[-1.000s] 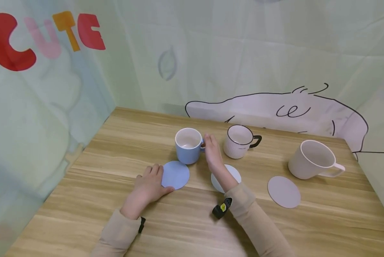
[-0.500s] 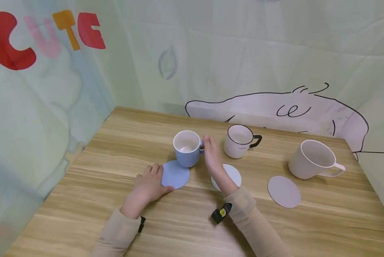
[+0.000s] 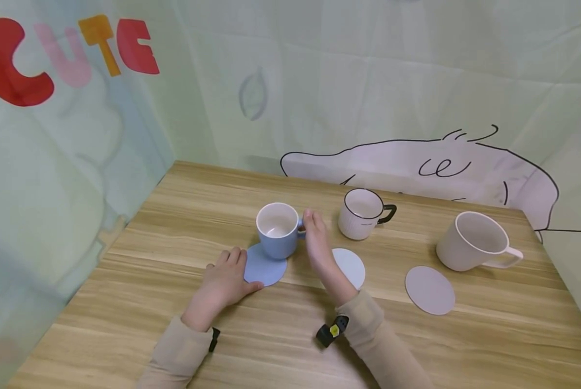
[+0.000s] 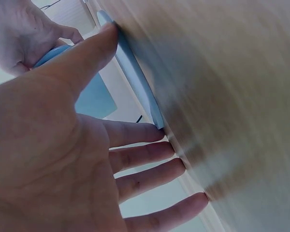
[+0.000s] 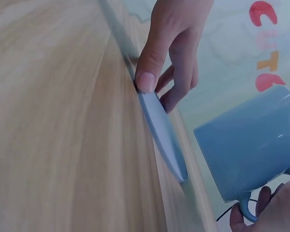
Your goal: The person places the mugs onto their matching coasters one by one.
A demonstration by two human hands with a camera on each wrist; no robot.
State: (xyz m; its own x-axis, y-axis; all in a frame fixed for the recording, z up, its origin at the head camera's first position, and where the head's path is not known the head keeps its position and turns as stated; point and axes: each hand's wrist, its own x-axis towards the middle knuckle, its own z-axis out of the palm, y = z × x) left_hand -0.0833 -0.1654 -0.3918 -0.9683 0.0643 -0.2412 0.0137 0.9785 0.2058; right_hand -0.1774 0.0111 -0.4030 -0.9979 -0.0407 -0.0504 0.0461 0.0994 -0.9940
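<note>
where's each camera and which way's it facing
Head: on the head, facing forward and down at the table and blue mug; left hand, right hand and sleeves show.
Left wrist: on that wrist, facing the blue coaster; the left hand fills the foreground, right hand beyond.
Right wrist: on that wrist, facing the blue mug; right hand partly shows, left hand at top.
Both wrist views share blue coaster, blue mug and both hands.

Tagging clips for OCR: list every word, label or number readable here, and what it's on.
"CUTE": on the backdrop, in red, pink, orange and red letters.
Black-rimmed mug: small dark marking, too small to read.
Black right-wrist device: yellow mark, too small to read.
Blue mug and blue coaster: no text visible.
</note>
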